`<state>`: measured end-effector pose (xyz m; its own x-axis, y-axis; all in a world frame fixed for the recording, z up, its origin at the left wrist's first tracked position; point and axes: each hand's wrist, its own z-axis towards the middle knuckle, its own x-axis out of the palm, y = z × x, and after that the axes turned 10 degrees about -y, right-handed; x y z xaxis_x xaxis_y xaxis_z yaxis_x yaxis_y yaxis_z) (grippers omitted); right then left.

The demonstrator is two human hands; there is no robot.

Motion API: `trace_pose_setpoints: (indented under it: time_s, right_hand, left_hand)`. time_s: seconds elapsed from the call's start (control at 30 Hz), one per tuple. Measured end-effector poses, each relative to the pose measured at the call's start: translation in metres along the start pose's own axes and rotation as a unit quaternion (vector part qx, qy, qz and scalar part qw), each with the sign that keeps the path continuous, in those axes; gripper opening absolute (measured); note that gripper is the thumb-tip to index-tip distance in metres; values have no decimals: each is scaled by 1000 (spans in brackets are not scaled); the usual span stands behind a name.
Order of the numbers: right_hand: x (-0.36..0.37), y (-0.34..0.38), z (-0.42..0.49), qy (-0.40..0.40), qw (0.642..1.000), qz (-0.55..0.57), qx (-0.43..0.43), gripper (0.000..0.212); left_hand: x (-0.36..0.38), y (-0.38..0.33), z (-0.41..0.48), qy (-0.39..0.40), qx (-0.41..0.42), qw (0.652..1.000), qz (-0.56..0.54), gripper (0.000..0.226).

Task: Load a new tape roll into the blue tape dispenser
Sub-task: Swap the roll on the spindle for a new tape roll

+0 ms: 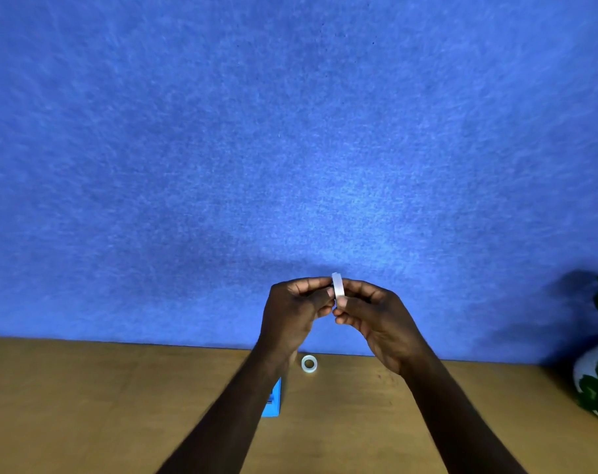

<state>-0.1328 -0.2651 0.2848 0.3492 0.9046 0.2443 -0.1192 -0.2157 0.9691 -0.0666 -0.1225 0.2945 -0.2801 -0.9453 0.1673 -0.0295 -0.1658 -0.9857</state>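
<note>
Pinching tape roll (338,289) between left hand (292,314), right hand (376,319); left forearm hiding blue dispenser (273,401); spare roll (309,364) beyond.

The left forearm hides most of the blue tape dispenser (273,400).

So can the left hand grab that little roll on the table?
Probably not right now. The left hand is up in the air, pinching a tape roll together with the right hand. The table roll lies uncovered below, so it would have to let go first.
</note>
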Motion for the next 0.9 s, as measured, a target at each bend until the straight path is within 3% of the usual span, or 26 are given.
trace_pose_setpoints:
  time_s: [0.3, 0.7, 0.9]
  right_hand:
    - [6, -13, 3, -14, 998, 48, 31, 33]
    - [11, -36, 6, -16, 997, 34, 63, 22]
    - [16, -46, 13, 1, 995, 43, 92, 24]
  left_hand:
    - [-5, 3, 6, -18, -40, 999, -6, 12]
    - [-23, 17, 7, 6, -54, 998, 30, 10]
    - [-35, 32, 11, -41, -48, 997, 36, 32]
